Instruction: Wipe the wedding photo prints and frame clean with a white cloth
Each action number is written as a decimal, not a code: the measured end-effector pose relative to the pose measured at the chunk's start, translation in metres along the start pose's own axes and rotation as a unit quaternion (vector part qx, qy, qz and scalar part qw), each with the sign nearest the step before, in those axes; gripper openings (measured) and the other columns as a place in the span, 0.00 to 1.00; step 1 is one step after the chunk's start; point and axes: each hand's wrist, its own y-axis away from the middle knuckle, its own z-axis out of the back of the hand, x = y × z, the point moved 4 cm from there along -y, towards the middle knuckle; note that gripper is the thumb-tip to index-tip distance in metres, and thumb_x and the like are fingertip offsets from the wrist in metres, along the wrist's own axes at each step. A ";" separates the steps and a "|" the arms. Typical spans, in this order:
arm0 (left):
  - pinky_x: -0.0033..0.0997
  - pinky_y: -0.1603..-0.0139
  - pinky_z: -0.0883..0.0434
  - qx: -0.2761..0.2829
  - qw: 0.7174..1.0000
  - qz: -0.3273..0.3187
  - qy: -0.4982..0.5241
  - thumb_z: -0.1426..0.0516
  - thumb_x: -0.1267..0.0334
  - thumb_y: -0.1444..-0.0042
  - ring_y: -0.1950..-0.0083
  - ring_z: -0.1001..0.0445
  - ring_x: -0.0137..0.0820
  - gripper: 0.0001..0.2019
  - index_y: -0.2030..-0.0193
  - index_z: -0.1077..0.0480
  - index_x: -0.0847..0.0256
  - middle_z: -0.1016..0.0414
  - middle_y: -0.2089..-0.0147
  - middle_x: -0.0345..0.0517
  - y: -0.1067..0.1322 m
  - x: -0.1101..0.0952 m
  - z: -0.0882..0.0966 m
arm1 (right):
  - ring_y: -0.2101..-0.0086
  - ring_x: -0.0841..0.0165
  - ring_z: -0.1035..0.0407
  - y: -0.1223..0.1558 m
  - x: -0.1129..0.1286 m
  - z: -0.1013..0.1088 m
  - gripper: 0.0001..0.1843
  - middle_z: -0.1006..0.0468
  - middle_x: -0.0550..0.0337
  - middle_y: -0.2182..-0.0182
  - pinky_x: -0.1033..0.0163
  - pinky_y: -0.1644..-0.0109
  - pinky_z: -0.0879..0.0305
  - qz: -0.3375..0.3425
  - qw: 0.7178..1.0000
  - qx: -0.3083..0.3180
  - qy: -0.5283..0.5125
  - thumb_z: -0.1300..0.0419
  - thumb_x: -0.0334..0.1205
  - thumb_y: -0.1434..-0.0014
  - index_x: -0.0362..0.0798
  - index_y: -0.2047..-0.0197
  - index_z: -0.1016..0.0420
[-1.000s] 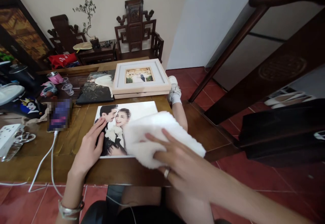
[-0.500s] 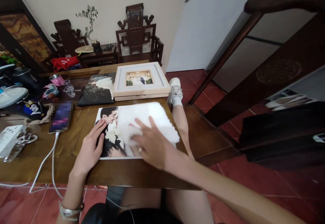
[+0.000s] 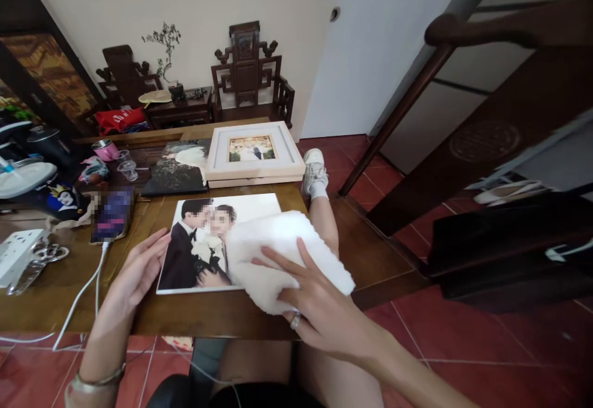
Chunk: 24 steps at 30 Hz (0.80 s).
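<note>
A photo panel (image 3: 185, 261) of a couple with a white bouquet lies flat on the wooden table (image 3: 204, 318). A fluffy white cloth (image 3: 273, 235) covers its lower right part and hangs past its right edge. My right hand (image 3: 315, 300), with a ring on it, presses on the cloth and holds it, the fingertips spread over the top and a fold bunched by the thumb. Along the panel's left edge rests my left hand (image 3: 141, 266), its fingers stretched out and nothing in it.
Behind the panel sit a pale framed picture (image 3: 294, 149) on a box and a dark photo panel (image 3: 171, 173). At left are a charging phone (image 3: 111, 213), a white power strip (image 3: 21, 250) and several cups. A wooden chair (image 3: 407, 179) stands at right.
My right hand and the cloth have moved right and toward me, baring more of the photo. My left hand has slid off the picture to its left edge. The panel has shifted slightly left.
</note>
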 end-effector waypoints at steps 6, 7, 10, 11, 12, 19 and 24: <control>0.30 0.60 0.21 0.038 0.989 0.120 0.072 0.43 0.72 0.44 0.62 0.17 0.37 0.11 0.56 0.24 0.65 0.17 0.62 0.48 0.029 -0.007 0.003 | 0.32 0.57 0.54 0.002 0.003 0.006 0.12 0.39 0.49 0.35 0.36 0.30 0.74 0.022 0.997 -0.069 0.012 0.47 0.25 0.47 0.46 0.69 0.24; 0.29 0.61 0.21 0.021 0.991 0.114 0.075 0.43 0.72 0.45 0.63 0.17 0.37 0.10 0.57 0.24 0.64 0.17 0.63 0.47 0.036 -0.008 0.003 | 0.33 0.56 0.54 0.002 0.005 0.007 0.10 0.38 0.48 0.35 0.36 0.30 0.72 0.025 0.996 -0.084 0.014 0.46 0.27 0.44 0.46 0.69 0.24; 0.31 0.61 0.21 0.008 0.993 0.098 0.061 0.41 0.66 0.47 0.59 0.18 0.40 0.09 0.59 0.23 0.63 0.17 0.61 0.48 0.058 -0.013 0.005 | 0.33 0.52 0.53 -0.002 0.025 0.003 0.12 0.40 0.50 0.34 0.34 0.31 0.68 0.059 0.990 -0.130 0.015 0.40 0.44 0.39 0.48 0.71 0.24; 0.32 0.61 0.21 0.010 0.994 0.096 0.052 0.40 0.63 0.47 0.57 0.18 0.42 0.10 0.59 0.23 0.62 0.16 0.61 0.48 0.064 -0.015 0.005 | 0.33 0.51 0.53 -0.006 0.035 0.002 0.14 0.41 0.52 0.33 0.34 0.31 0.67 0.077 0.984 -0.157 0.016 0.39 0.48 0.40 0.49 0.71 0.23; 0.33 0.60 0.21 0.020 0.995 0.092 0.040 0.39 0.58 0.47 0.54 0.19 0.44 0.13 0.57 0.23 0.60 0.17 0.59 0.47 0.070 -0.017 0.005 | 0.33 0.51 0.52 -0.010 0.046 0.002 0.13 0.41 0.56 0.33 0.35 0.30 0.66 0.092 0.978 -0.186 0.021 0.40 0.49 0.39 0.50 0.69 0.22; 0.47 0.60 0.20 0.050 0.998 -0.030 -0.031 0.53 0.28 0.50 0.46 0.23 0.53 0.38 0.41 0.30 0.49 0.17 0.58 0.43 0.103 -0.047 -0.011 | 0.38 0.56 0.39 -0.037 0.104 0.019 0.12 0.30 0.63 0.39 0.48 0.33 0.43 0.089 0.948 -0.291 0.089 0.42 0.44 0.39 0.55 0.53 0.23; 0.46 0.48 0.22 -0.039 0.986 -0.165 0.007 0.47 0.33 0.47 0.38 0.31 0.50 0.32 0.40 0.33 0.45 0.18 0.53 0.33 0.082 -0.050 -0.022 | 0.48 0.61 0.28 -0.044 0.090 0.043 0.06 0.19 0.62 0.57 0.57 0.42 0.30 0.008 0.915 -0.403 -0.010 0.40 0.39 0.41 0.55 0.70 0.25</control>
